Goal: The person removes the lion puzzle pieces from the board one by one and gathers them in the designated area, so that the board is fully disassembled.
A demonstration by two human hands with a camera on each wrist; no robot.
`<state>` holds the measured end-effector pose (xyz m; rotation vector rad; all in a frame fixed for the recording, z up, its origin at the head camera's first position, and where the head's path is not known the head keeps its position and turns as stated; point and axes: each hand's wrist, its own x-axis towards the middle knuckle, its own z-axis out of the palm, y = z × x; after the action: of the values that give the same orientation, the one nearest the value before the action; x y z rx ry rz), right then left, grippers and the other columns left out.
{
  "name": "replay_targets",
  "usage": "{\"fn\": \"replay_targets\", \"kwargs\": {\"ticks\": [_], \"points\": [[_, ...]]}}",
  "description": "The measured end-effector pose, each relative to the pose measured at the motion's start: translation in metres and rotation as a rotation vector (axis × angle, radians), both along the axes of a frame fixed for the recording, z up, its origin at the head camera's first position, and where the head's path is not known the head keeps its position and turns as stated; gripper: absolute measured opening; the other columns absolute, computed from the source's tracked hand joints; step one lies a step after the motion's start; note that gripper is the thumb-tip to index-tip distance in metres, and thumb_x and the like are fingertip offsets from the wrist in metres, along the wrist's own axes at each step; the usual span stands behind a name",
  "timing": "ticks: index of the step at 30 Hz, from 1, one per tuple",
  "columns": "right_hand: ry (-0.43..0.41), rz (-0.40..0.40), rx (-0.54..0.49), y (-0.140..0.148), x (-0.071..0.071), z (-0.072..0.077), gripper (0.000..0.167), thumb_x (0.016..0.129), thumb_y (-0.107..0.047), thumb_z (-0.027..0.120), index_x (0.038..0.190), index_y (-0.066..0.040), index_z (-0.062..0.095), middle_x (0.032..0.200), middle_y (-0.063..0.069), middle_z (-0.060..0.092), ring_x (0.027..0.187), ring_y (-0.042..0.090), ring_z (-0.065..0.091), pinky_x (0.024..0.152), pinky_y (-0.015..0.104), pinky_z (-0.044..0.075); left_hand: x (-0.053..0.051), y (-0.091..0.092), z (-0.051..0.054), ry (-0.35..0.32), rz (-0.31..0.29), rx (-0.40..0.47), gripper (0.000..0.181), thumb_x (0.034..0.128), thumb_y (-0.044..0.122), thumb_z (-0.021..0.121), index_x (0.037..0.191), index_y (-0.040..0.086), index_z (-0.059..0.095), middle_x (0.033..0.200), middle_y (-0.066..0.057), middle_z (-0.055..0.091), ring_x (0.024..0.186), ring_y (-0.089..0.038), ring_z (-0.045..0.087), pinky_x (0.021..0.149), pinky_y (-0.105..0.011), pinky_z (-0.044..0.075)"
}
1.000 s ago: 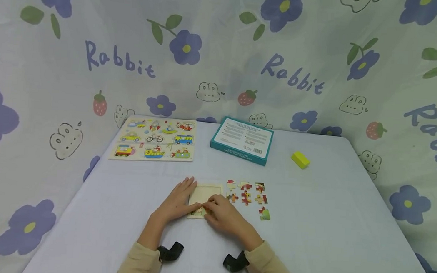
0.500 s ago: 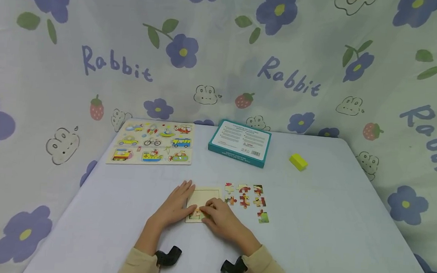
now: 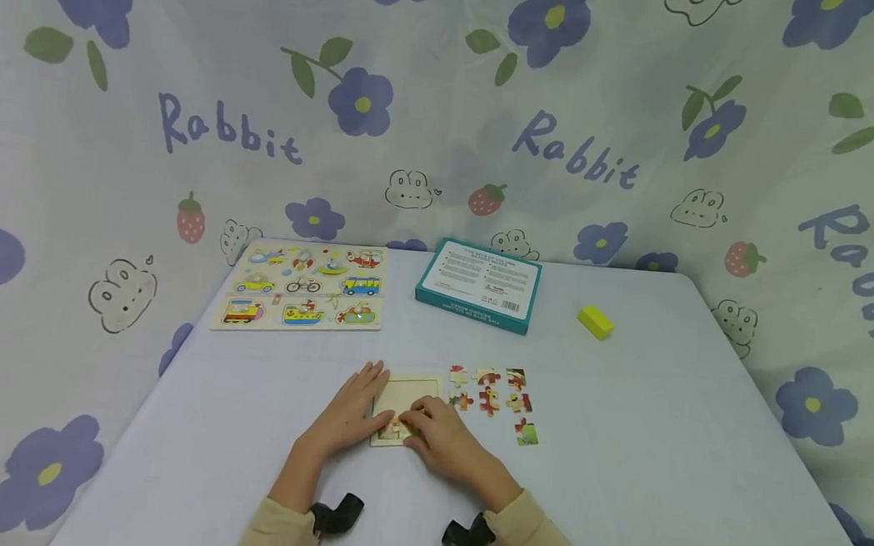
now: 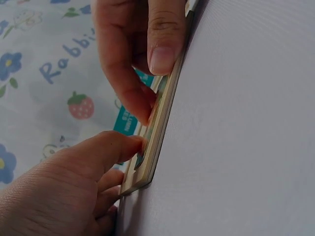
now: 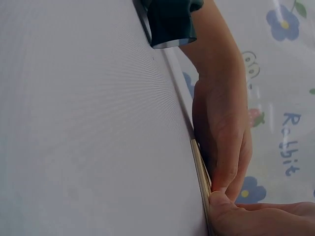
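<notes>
A shallow wooden puzzle tray [image 3: 411, 387] lies on the white cloth, with a jigsaw piece [image 3: 393, 430] in its near left corner. My left hand [image 3: 349, 407] rests along the tray's left edge, fingers straight, its thumb [image 4: 129, 146] pressing on that piece. Over the tray's near right part, my right hand [image 3: 451, 442] pinches a puzzle piece [image 4: 161, 84] low against the tray bottom. Its fingers mostly hide that piece. The two hands nearly meet in the right wrist view. To the right, several loose jigsaw pieces [image 3: 489, 400] lie in rows.
A vehicle picture board [image 3: 303, 286] lies at the back left. Beside it is a teal box [image 3: 479, 284], and farther right a yellow block [image 3: 596, 322]. A patterned curtain [image 3: 447, 107] hangs behind the table.
The right hand has shifted slightly left over the tray, baring more of the corner piece at first, then holds nearly still. The left hand keeps its place. The head view has tilted slightly.
</notes>
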<state>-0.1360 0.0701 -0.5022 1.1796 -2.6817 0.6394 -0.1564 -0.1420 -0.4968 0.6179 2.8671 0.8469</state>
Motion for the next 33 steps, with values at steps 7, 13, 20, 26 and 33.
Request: {"fn": "replay_targets", "kwargs": {"ticks": [7, 13, 20, 26, 33], "points": [[-0.009, -0.004, -0.015, 0.0007, 0.001, 0.0011, 0.031, 0.087, -0.027, 0.064, 0.114, -0.012, 0.061, 0.108, 0.001, 0.052, 0.095, 0.013, 0.049, 0.081, 0.029, 0.044, -0.0007, -0.0006, -0.002, -0.003, -0.006, -0.004, 0.071, 0.0877, 0.037, 0.059, 0.141, 0.0, 0.031, 0.149, -0.014, 0.021, 0.138, -0.027, 0.011, 0.111, -0.043, 0.01], [-0.003, -0.006, -0.041, 0.0007, 0.0015, 0.0013, 0.032, 0.086, -0.026, 0.065, 0.114, -0.012, 0.059, 0.105, 0.0, 0.052, 0.093, 0.011, 0.049, 0.079, 0.026, 0.044, -0.0009, -0.0007, -0.002, -0.011, -0.008, -0.007, 0.071, 0.0879, 0.038, 0.058, 0.142, 0.001, 0.03, 0.149, -0.013, 0.021, 0.138, -0.026, 0.01, 0.111, -0.042, 0.01], [0.032, 0.008, -0.046, 0.0007, -0.0005, -0.0005, 0.032, 0.085, -0.026, 0.066, 0.113, -0.014, 0.057, 0.1, -0.004, 0.053, 0.087, 0.008, 0.049, 0.074, 0.024, 0.044, -0.0012, -0.001, -0.0025, -0.002, 0.0, -0.014, 0.071, 0.0876, 0.038, 0.058, 0.142, 0.001, 0.031, 0.149, -0.013, 0.021, 0.138, -0.027, 0.011, 0.111, -0.043, 0.011], [0.027, 0.036, -0.083, 0.0002, -0.0001, -0.0002, 0.024, 0.088, -0.017, 0.062, 0.111, -0.013, 0.058, 0.095, -0.005, 0.056, 0.08, 0.005, 0.049, 0.069, 0.02, 0.045, -0.0013, -0.0011, -0.0032, 0.007, -0.002, -0.01, 0.07, 0.0873, 0.036, 0.059, 0.141, 0.0, 0.031, 0.149, -0.014, 0.022, 0.138, -0.028, 0.012, 0.111, -0.043, 0.012], [-0.005, 0.058, -0.151, 0.001, 0.0012, 0.0021, 0.019, 0.09, -0.012, 0.059, 0.109, -0.011, 0.059, 0.093, -0.005, 0.06, 0.081, 0.005, 0.053, 0.075, 0.022, 0.047, -0.0011, -0.0013, -0.0023, -0.008, 0.001, -0.011, 0.071, 0.0877, 0.039, 0.058, 0.142, 0.002, 0.03, 0.15, -0.013, 0.02, 0.138, -0.026, 0.01, 0.111, -0.042, 0.01]]}}
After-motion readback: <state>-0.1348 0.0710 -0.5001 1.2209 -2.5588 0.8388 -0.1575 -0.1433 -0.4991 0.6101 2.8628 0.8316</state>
